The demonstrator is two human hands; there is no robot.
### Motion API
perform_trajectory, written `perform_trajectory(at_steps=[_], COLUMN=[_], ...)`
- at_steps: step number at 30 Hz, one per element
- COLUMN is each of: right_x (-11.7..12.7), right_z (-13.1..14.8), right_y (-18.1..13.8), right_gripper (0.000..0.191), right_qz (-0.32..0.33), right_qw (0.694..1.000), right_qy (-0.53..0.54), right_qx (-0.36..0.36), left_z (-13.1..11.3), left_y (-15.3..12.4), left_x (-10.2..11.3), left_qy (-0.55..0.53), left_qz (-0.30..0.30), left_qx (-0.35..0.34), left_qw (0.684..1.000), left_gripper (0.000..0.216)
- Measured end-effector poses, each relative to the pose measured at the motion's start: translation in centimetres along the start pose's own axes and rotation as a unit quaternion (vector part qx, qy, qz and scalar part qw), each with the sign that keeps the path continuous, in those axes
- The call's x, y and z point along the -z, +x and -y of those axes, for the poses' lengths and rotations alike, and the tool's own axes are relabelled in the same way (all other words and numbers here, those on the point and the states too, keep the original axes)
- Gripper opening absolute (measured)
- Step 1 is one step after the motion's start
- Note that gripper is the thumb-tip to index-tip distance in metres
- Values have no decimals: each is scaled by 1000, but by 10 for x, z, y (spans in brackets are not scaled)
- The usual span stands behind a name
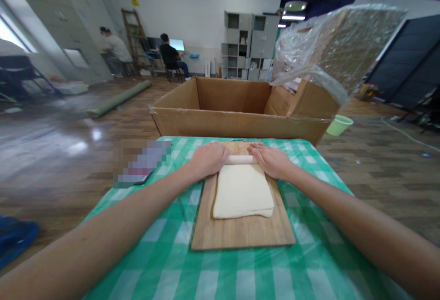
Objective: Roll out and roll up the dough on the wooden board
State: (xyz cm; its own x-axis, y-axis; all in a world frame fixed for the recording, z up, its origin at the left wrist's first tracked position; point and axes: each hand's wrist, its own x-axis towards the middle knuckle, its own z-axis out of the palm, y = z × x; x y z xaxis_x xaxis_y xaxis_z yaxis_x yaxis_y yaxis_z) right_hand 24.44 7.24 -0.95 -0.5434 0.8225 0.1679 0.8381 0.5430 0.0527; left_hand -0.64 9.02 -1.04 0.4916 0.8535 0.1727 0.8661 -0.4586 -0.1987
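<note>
A rolling pin lies crosswise at the far end of a pale, folded sheet of dough. My left hand is closed round the pin's left end, and my right hand rests curled on its right end. Both ends of the pin are hidden under the hands. Beneath the dough is a wooden cutting board with a metal handle at its far edge. The dough's near edge shows stacked layers, slightly uneven at the right corner.
A green-and-white checked cloth covers the table. A blurred-out flat object lies at its left edge. Beyond stands a large open cardboard box, with a green bucket to its right. Two people sit in the background.
</note>
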Motion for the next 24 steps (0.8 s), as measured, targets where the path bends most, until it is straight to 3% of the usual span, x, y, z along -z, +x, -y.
perform_trajectory(at_steps=[7,12,24], right_x=[3,5,14], right_z=[6,13,49], right_y=[-8,-19,-95], right_gripper=[55,57,65], right_qz=[-21,-49,-81], right_qw=[999,998,994], right_qy=[27,27,56], right_qx=[-9,17,49], left_z=[-10,-16,-46], left_y=[-13,-32,-97], left_x=[9,14,29], left_qy=[4,-12,-85], left_qz=[-5,-34,-82], left_qx=[30,-2,20], left_qw=[1000,999,993], left_gripper=[45,42,68])
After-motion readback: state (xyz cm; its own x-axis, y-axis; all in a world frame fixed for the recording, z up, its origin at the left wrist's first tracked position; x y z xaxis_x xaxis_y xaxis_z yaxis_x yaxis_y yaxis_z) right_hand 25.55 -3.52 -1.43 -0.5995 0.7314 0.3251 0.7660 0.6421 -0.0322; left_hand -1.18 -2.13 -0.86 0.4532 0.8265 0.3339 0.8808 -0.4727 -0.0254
